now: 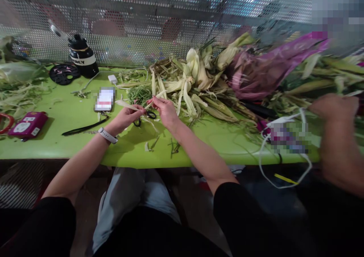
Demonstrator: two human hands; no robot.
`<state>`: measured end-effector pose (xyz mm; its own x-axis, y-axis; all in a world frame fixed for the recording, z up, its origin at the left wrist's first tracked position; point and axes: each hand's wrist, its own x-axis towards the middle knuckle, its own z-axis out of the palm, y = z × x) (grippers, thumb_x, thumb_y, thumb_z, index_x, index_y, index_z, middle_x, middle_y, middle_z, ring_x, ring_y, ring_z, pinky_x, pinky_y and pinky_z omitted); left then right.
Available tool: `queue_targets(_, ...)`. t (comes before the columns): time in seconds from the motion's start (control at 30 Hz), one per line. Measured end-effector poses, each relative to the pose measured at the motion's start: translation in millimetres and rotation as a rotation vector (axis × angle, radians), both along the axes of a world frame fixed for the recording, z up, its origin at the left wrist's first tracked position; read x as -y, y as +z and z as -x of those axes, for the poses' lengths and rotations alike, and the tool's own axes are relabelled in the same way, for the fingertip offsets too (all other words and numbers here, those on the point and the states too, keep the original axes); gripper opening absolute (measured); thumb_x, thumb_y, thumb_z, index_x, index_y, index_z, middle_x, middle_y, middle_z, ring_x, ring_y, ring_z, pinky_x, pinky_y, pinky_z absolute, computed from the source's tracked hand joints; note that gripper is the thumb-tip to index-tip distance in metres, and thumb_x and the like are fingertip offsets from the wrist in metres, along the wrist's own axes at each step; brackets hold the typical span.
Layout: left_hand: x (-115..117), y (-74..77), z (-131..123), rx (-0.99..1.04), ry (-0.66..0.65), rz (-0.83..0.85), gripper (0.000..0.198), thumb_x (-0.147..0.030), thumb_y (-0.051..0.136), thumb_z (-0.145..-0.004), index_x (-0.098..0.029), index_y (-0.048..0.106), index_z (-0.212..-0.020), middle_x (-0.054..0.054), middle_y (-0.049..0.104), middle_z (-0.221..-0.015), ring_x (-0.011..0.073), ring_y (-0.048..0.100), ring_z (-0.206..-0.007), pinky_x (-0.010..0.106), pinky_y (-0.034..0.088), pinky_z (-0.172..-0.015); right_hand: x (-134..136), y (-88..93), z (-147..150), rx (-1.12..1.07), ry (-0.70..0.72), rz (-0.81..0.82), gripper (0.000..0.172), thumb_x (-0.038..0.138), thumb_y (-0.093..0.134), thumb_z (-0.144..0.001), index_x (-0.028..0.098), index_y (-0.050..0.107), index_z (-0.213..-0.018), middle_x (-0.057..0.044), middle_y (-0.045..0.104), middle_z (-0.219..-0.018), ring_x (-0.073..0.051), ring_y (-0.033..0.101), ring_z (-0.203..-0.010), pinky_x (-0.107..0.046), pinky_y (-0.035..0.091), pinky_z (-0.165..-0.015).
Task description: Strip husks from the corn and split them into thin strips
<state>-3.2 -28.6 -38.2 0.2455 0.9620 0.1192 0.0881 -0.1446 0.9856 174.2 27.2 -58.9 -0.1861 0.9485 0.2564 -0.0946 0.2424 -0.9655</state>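
On my feed the left hand has its grip pinched on a pale husk strip. The right hand pinches pale husk too; I can't tell if it's the same piece. Strip is held over the green desk, black loops just below the hands. I see green shreds just beyond, husk pile behind and to the right, purple bag beside it. Phone left of the hands, black bottle farther back. Co-worker's hand far right, blurred, grip unclear to me.
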Motion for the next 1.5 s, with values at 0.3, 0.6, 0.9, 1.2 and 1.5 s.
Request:
queue_targets(0.3,3.4,3.8,-7.8,-0.164,-0.138,-0.002,0.013,-0.025,0.071,-0.085,-0.012,0.071,-0.082,0.001,0.061,-0.067,0.0089,0.048,-0.058,0.023,0.037,-0.054,30.5,25.0,-4.1,0.728,-0.354,-0.746,0.073,0.057,0.064,-0.09,0.021,0.045,-0.151,-0.013,0.035,-0.163,-0.032,0.02,-0.157,-0.058,0.02,-0.127)
queue_targets(0.6,2.0,4.3,-9.5,-0.192,-0.187,-0.006,0.035,-0.04,0.068,-0.089,-0.014,0.06,-0.067,0.0,0.056,-0.057,0.0067,0.044,-0.049,0.021,0.033,-0.048,26.4,19.0,2.7,0.139,0.04,-0.251,0.031,0.054,0.068,-0.089,0.026,0.078,-0.093,-0.005,0.077,-0.103,-0.021,0.07,-0.105,-0.041,0.056,-0.099)
queue_targets(0.9,7.2,7.8,-7.1,-0.138,-0.232,0.032,0.037,-0.048,0.069,-0.088,-0.014,0.064,-0.075,0.0,0.058,-0.062,0.0065,0.044,-0.053,0.02,0.031,-0.051,28.7,22.7,6.0,-0.086,0.027,-0.054,0.041,0.065,0.075,-0.075,0.024,0.072,-0.08,-0.002,0.075,-0.086,-0.016,0.07,-0.088,-0.032,0.059,-0.087)
queue_targets(1.2,7.9,3.9,-5.4,0.062,-0.31,0.17,0.032,-0.047,0.069,-0.089,-0.015,0.07,-0.082,0.005,0.066,-0.072,0.0079,0.047,-0.055,0.023,0.036,-0.053,25.4,24.0,-1.7,0.053,0.113,-0.022,0.049,0.07,0.07,-0.077,0.022,0.07,-0.085,-0.003,0.074,-0.085,-0.014,0.067,-0.075,-0.028,0.057,-0.07)
queue_targets(1.5,8.1,5.7,-4.7,-0.045,-0.351,0.139,0.031,-0.044,0.07,-0.088,-0.015,0.071,-0.077,0.007,0.071,-0.075,0.0092,0.052,-0.059,0.023,0.043,-0.057,35.1,29.0,-3.3,0.273,0.008,-0.279,0.056,0.075,0.056,-0.085,0.021,0.067,-0.08,-0.003,0.069,-0.079,-0.016,0.061,-0.073,-0.03,0.049,-0.072)
